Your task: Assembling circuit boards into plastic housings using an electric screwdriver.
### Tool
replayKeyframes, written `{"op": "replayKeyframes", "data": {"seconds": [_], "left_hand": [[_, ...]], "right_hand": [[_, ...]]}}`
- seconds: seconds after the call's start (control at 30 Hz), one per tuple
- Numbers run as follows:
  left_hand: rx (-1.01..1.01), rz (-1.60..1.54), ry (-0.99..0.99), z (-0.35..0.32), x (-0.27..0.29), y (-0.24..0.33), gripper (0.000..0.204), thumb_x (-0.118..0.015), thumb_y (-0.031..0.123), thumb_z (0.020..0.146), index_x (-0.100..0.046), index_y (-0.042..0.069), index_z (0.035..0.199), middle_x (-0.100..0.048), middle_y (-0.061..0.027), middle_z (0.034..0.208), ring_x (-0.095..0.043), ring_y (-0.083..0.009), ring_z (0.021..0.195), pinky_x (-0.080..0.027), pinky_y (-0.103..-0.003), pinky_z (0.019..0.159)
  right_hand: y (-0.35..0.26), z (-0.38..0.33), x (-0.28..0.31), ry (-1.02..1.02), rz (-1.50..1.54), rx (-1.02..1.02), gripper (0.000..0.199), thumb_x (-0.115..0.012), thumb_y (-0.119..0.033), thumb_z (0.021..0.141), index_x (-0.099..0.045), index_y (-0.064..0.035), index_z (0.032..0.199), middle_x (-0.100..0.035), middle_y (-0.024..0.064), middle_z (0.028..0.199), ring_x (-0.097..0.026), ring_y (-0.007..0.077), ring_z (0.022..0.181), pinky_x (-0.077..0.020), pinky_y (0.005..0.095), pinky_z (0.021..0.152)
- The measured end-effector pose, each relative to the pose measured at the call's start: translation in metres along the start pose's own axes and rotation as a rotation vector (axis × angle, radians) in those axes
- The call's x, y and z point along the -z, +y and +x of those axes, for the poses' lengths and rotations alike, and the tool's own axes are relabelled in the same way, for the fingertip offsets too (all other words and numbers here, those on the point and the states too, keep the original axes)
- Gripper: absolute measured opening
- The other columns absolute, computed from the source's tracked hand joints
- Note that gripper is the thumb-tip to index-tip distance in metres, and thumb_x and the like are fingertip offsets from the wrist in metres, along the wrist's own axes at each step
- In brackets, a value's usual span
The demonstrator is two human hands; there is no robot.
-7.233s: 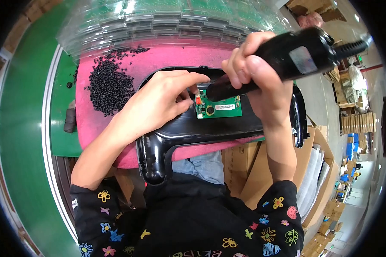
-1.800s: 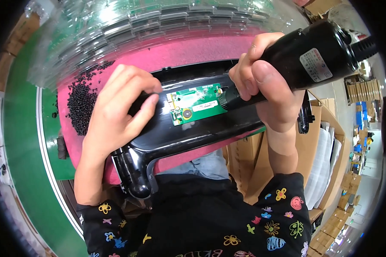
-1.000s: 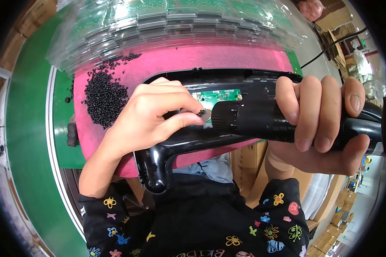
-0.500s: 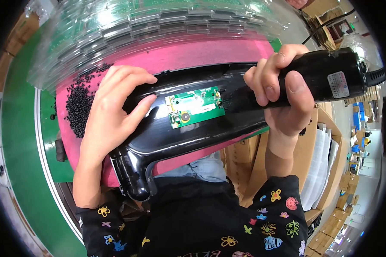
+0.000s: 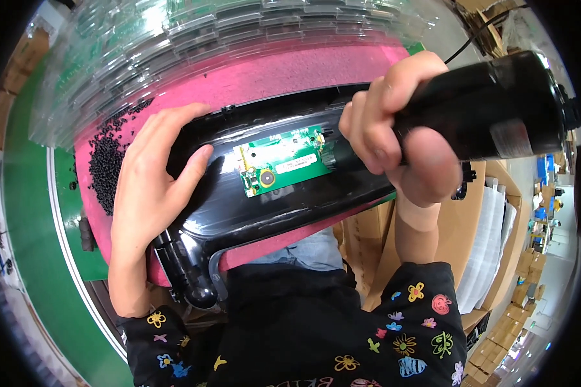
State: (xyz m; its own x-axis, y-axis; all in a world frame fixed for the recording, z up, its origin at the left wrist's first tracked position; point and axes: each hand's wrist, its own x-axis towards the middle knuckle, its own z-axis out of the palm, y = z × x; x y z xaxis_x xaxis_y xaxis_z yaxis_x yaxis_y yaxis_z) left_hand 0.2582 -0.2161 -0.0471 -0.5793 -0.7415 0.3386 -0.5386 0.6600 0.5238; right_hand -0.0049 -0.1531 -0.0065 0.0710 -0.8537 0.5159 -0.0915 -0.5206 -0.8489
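A long black plastic housing (image 5: 239,222) lies on the pink mat, with a green circuit board (image 5: 290,174) inside its hollow. My left hand (image 5: 152,171) spreads over the housing's left end, fingers at the far rim and thumb over the inside. My right hand (image 5: 410,138) is wrapped round a thick black corded electric screwdriver (image 5: 490,106), raised over the housing's right end. The tool's tip is hidden behind my right fingers. At the near left, a rounded arm (image 5: 197,284) of the housing juts toward me.
Stacked clear plastic trays (image 5: 239,29) line the far side of the pink mat (image 5: 290,68). A heap of small black screws or similar parts (image 5: 106,161) lies on the left. An open cardboard box (image 5: 442,238) with white sheets (image 5: 487,248) stands at the right.
My right hand has lifted the screwdriver and appears closer to me. The housing and my left hand sit slightly further left in the picture. Glare on the board has shifted.
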Motion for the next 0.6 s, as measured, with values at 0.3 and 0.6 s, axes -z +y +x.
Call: {"op": "replayKeyframes", "data": {"seconds": [0.3,0.6], "left_hand": [[-0.013,-0.065,-0.013,-0.002,0.005,-0.002,0.035,-0.068,0.009,0.085,-0.061,0.002,0.118,-0.065,-0.0174,0.108,-0.064,-0.0362,0.101,-0.051,-0.040,0.087],[0.042,-0.073,-0.293,-0.006,0.016,0.010,0.032,-0.068,0.036,0.087,-0.069,0.003,0.091,-0.068,-0.0139,0.085,-0.068,-0.0353,0.080,-0.054,-0.044,0.069]], "right_hand": [[-0.009,-0.003,-0.006,0.007,0.131,-0.100,0.033,-0.063,-0.028,0.088,-0.047,-0.0057,0.106,-0.046,-0.0010,0.060,-0.044,0.0096,0.049,-0.0368,0.0259,0.053],[-0.007,0.009,0.032,0.557,0.740,-0.432,0.020,-0.060,-0.013,0.093,-0.053,-0.0016,0.107,-0.054,0.0077,0.099,-0.055,0.0238,0.103,-0.0480,0.0580,0.101]]}}
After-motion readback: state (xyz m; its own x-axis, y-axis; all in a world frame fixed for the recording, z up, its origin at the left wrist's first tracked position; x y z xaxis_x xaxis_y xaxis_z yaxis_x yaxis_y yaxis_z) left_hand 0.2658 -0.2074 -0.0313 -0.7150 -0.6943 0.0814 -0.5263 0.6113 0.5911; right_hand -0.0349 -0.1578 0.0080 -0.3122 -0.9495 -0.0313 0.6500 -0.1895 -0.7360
